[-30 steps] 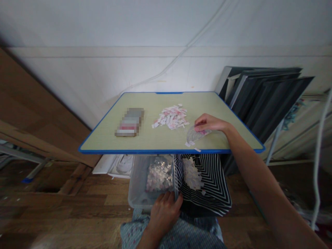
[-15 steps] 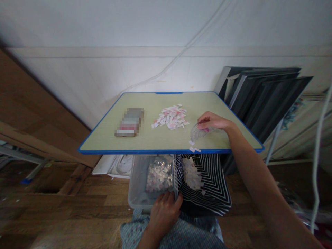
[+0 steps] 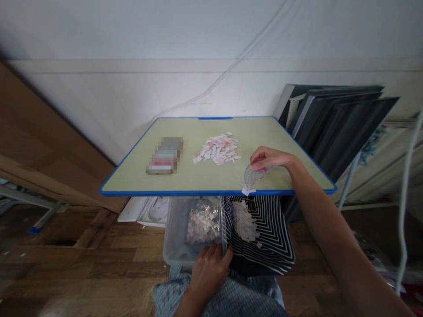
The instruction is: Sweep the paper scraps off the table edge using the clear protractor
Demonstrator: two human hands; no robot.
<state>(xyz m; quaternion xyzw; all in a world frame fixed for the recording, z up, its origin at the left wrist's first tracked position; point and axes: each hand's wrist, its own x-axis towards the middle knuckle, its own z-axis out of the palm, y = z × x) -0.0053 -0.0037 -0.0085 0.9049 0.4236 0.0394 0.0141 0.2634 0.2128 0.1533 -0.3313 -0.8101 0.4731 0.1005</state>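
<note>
My right hand (image 3: 269,158) is closed on a clear protractor (image 3: 251,176), which lies low over the front right of the table. Its curved edge touches a few white paper slips (image 3: 247,190) at the blue front edge. Left of it is a heap of white and pink paper slips (image 3: 218,149) on the table. Below the table, my left hand (image 3: 211,264) grips the near rim of a clear plastic bin (image 3: 175,237), its fingers curled over where the bin meets a black-and-white striped bag (image 3: 274,229). More paper pieces (image 3: 245,221) lie in the bag.
The pale table (image 3: 132,178) has a blue rim. A pixelated rectangular object (image 3: 165,155) lies on its left. Inside the bin is a shiny clear bag of pale pieces (image 3: 201,222). Dark panels (image 3: 333,119) lean at the right, and brown cardboard (image 3: 49,141) stands at the left.
My right hand has moved slightly towards me with the protractor, pushing the paper slips closer together and partly over the front edge. My left hand has stayed on the bin.
</note>
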